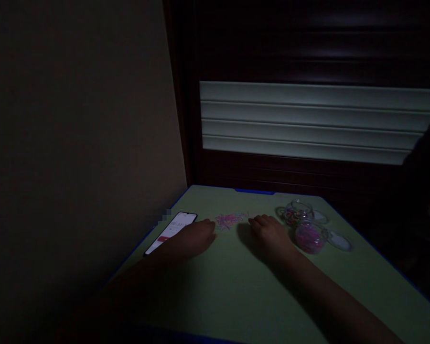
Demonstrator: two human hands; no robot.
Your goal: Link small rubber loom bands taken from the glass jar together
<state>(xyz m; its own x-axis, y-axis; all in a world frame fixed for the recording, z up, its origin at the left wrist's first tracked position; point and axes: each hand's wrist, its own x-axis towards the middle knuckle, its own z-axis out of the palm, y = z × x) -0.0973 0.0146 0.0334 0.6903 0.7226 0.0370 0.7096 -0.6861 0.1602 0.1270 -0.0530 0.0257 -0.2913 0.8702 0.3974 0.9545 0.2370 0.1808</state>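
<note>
A loose pile of small pink and multicoloured pieces (pixel 229 220) lies on the green table (pixel 215 296). At the pile's left edge is my left hand (pixel 197 237), its fingers curled together; whether anything is between them is too dark to tell. My right hand (pixel 270 234) is to the right of the pile, fingers bent and close together, and what they hold, if anything, is hidden. Beyond my right hand stand a clear jar of pink pieces (pixel 310 238) and a clear jar with coloured bands (pixel 295 213).
A lit phone (pixel 179 223) lies at the left, partly behind my left hand. Two round lids (pixel 339 240) rest right of the jars. A wall (pixel 93 119) borders the table's left side, and a dark panel with pale slats (pixel 301 119) rises behind it.
</note>
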